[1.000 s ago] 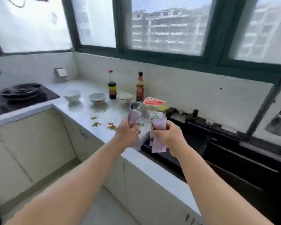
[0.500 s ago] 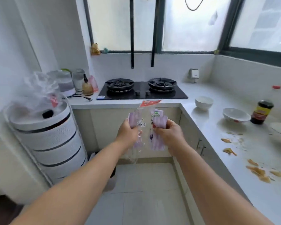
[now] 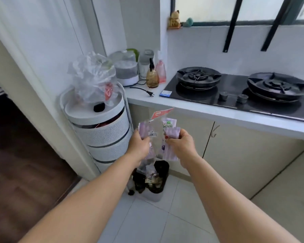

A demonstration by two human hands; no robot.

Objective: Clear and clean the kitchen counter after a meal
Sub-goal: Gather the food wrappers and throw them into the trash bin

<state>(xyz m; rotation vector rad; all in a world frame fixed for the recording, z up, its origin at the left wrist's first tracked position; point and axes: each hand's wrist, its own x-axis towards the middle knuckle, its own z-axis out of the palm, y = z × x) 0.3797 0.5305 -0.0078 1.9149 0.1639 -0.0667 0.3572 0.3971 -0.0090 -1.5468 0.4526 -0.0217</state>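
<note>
A pale tiled floor (image 3: 147, 223) runs between the white tiered rack (image 3: 102, 130) and the desk (image 3: 218, 113) with its black gas hob (image 3: 244, 86). Against the cabinet stands a small bin (image 3: 154, 183), black-lined and already holding rubbish. Directly above it, the left hand (image 3: 139, 146) and right hand (image 3: 181, 142) each have fingers curled tight round crumpled purple and clear wrappers (image 3: 167, 135), with open floor to the right
</note>
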